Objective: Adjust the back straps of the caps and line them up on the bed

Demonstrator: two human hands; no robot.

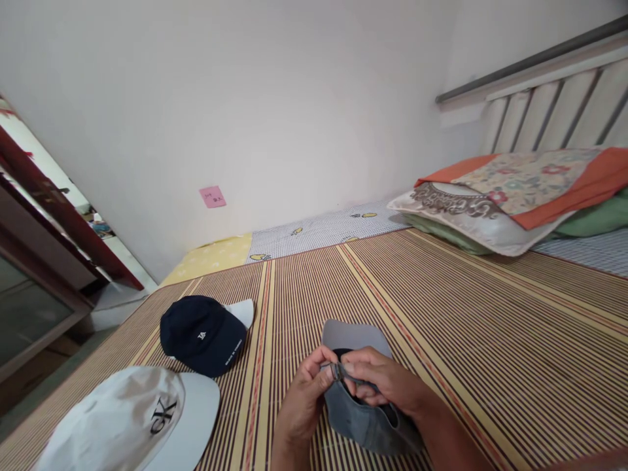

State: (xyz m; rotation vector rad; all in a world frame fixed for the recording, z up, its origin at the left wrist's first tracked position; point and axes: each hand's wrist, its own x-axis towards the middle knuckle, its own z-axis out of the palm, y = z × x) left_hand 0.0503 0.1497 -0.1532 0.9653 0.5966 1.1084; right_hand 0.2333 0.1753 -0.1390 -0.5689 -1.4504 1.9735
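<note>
A grey baseball cap rests on the striped bamboo mat, its brim pointing away from me. Across its back opening runs an adjustment strap with a small metal buckle. My left hand pinches the strap at the buckle between thumb and fingers. From the other side, my right hand is closed on the strap just right of the buckle. The strap's ends are partly hidden by my fingers.
To the left lie a navy cap over a white-brimmed one and a large white cap. A floral pillow is stacked at the far right by the railing. A pink note sticks to the wall.
</note>
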